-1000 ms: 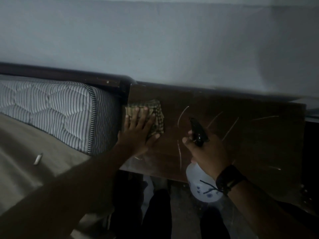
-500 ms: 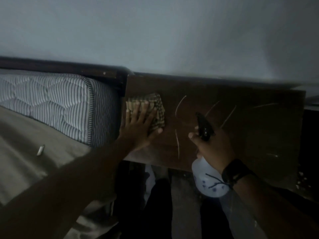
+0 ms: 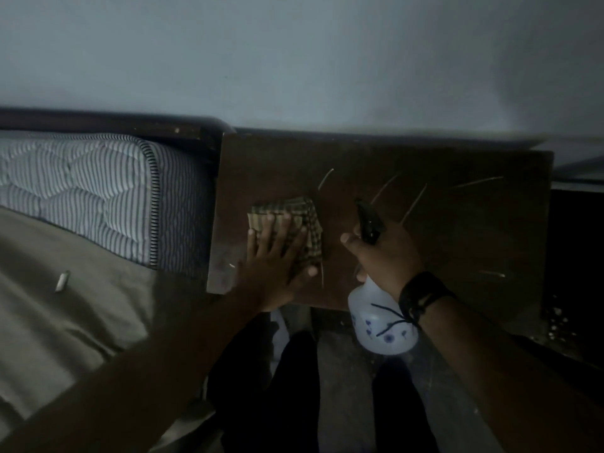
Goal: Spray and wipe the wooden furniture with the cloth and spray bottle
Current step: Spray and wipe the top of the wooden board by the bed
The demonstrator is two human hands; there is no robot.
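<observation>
Wiping underway: left hand [image 3: 274,273], fingers flat, presses checked cloth [image 3: 294,220] on wooden tabletop [image 3: 457,230]; right hand [image 3: 385,256] grips spray bottle [image 3: 382,325]. Next, likely wipe rightward.

Dark scratched wooden worktop [image 3: 457,230] bare right of black-nozzled white spray bottle [image 3: 382,322]; striped quilted mattress [image 3: 98,191] blocks its left edge.

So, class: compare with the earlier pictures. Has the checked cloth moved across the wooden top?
Yes. The cloth, pressed under the left hand, has slid from the wooden top's back left corner toward its front edge, nearer the person.
</observation>
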